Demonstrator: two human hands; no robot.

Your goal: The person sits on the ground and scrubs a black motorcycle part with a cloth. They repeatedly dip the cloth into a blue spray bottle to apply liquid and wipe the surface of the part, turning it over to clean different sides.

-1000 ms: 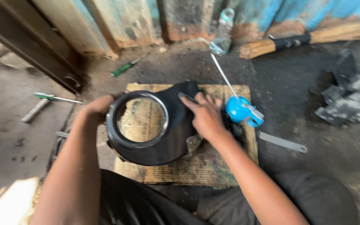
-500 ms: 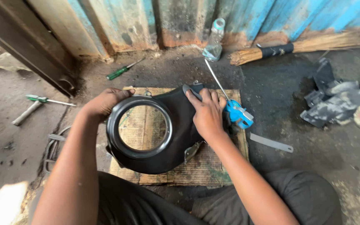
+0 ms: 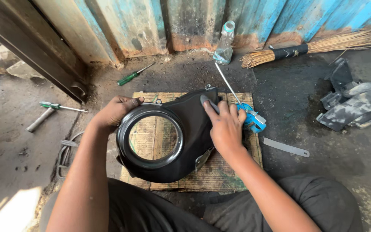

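Head view shows the black fan cover (image 3: 181, 137) on the wooden board (image 3: 232, 172), now tilted nearer the person, left hand (image 3: 114, 112) gripping its ringed rim, right hand (image 3: 224, 126) pressed flat, fingers together.

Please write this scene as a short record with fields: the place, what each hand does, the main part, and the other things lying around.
Place: dirty concrete floor beside a worn blue metal wall
Main part: black plastic cover with a round opening, lying on a cardboard sheet
Left hand: grips the cover's ring at its upper left rim
Right hand: presses on the cover's upper right side
Nearby tools: blue tool, flat metal strip, two green screwdrivers
Other: plastic bottle, broom, dark parts
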